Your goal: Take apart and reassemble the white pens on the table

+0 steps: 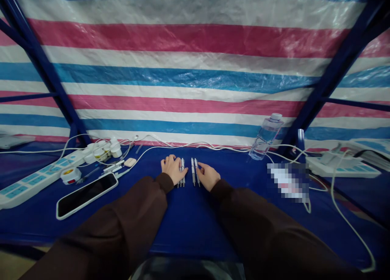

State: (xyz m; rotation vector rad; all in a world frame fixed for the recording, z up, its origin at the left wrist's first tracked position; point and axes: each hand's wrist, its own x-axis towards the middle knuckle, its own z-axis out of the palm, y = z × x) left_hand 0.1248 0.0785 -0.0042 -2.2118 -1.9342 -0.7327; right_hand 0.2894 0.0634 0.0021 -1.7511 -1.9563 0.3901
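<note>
Several slim white-and-grey pens lie upright in the picture on the blue table, in two groups. My left hand [172,169] rests over the left group of pens [183,178], its fingers curled and its thumb against them; part of that group is hidden beneath it. To the right, a pair of pens [193,172] lies side by side with a small gap from the left group. My right hand [207,176] has its thumb and fingertips pinched on the rightmost pen of this pair.
A phone [87,195], a power strip [36,180] and plugs are on the left of the blue table [189,227]. A clear bottle [265,137] stands at the back right. White cables run along the back. Another power strip [344,167] is at the right.
</note>
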